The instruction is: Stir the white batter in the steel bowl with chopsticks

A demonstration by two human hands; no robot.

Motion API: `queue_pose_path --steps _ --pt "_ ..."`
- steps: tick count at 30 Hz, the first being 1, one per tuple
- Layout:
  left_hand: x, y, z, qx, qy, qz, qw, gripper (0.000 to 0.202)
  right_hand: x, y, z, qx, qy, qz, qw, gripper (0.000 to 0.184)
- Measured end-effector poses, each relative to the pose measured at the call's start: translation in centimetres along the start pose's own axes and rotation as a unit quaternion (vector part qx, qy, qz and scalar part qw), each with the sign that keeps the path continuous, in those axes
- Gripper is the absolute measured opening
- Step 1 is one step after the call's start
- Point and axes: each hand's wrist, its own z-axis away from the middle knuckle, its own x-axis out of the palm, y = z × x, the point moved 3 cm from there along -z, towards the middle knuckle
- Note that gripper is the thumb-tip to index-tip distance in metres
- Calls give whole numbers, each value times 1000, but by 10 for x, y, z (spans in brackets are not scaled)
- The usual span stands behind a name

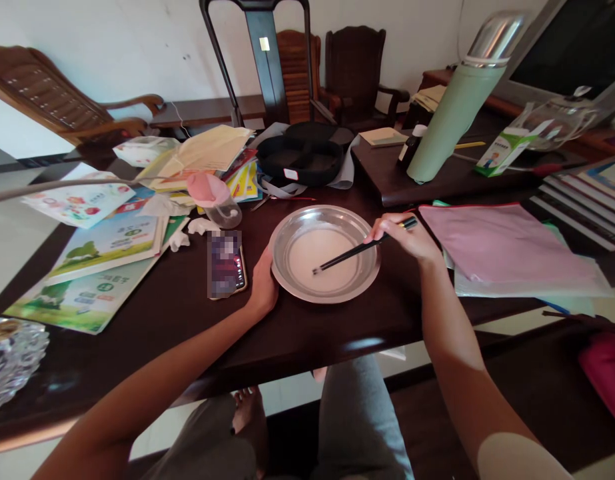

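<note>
A shallow round metal bowl (287, 283) holding a whitish, milky liquid (307, 250) sits on the dark table in front of me. My left hand (265, 280) grips the bowl's left rim, its fingers partly hidden behind the metal. Held in my right hand (400, 233) is a pair of black chopsticks (344, 257), slanting down to the left over the bowl. Their pale tips reach the liquid near the middle. Just left of my left hand lies a phone (227, 263) with its screen lit and blurred.
A pink-lidded cup (212, 197), crumpled tissues (202, 227) and booklets (107, 253) lie to the left. Behind the bowl is a black case (302, 157). A green thermos (457, 107) stands back right, near a pink pouch (497, 237). A glass dish (14, 360) sits at the left edge.
</note>
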Motion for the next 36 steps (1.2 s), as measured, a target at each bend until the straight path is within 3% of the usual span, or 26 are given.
queue_pose_path --steps 3,8,11,14,16,19,22,24,27,31,33,36 --pt "1 -1 0 -15 -6 26 1000 58 1 0 -2 -5 25 28 999 61" --pt "2 2 2 -31 -2 48 998 59 -31 10 5 -20 167 21 986 62" --pt "2 3 2 -29 -1 47 998 57 -30 10 6 -19 133 -3 991 63" --pt "2 1 1 -27 -7 47 999 56 -11 3 2 -1 43 4 999 61" --pt "2 1 1 -28 -6 45 999 56 -1 -1 -1 3 16 20 1000 61" --pt "2 2 1 -29 -5 51 998 54 -3 -1 -2 -2 60 37 998 62" --pt "2 3 1 -32 -2 53 998 53 -21 6 2 -8 147 32 989 61" --pt "2 4 1 -36 4 56 998 53 -30 11 5 -11 172 20 985 62" --pt "3 4 1 -37 1 60 998 54 -25 10 5 1 119 12 993 65" --pt "3 4 1 -33 -4 55 998 55 -1 0 -1 14 26 25 999 65" --pt "3 4 1 -33 -6 56 998 55 3 -3 -2 8 28 36 999 64" --pt "3 5 2 -33 -8 57 998 55 -9 1 -1 7 99 43 994 64"
